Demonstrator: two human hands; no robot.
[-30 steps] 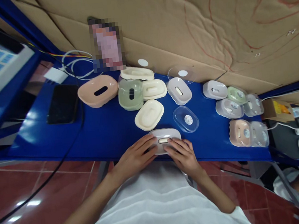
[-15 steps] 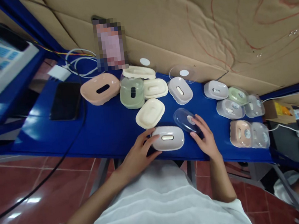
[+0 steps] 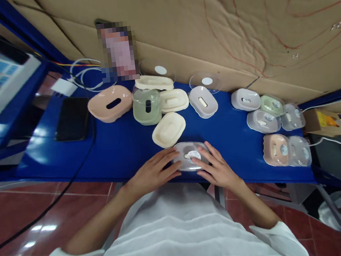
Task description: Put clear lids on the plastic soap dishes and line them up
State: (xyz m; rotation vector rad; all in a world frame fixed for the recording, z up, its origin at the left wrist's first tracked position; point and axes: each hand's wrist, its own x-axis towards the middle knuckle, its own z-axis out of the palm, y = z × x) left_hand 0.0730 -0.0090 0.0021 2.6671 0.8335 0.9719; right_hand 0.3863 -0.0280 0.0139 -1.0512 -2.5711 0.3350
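Note:
In front of me at the table's near edge lies a pale grey oval soap box [image 3: 186, 168]. A clear lid [image 3: 188, 147] with a round white sticker lies over its top; whether it is fully seated I cannot tell. My left hand [image 3: 152, 169] grips the box's left end, fingertips on the rim. From the right, my right hand [image 3: 216, 166] holds the lid, its fingers spread over the right end and one fingertip near the sticker. Just beyond the box is a cream oval tray [image 3: 168, 129].
Behind stand a peach box [image 3: 109, 104], a green box [image 3: 147, 108], cream trays [image 3: 174, 100] and a grey box [image 3: 203, 101]. Several lidded boxes [image 3: 263, 120] sit at the right. A black tablet [image 3: 72, 118] and cables lie left. Cardboard [image 3: 178, 32] walls the back.
My right hand has brought the clear lid leftward from the table onto the grey box. The left hand stays at the box's left end. The view has shifted slightly.

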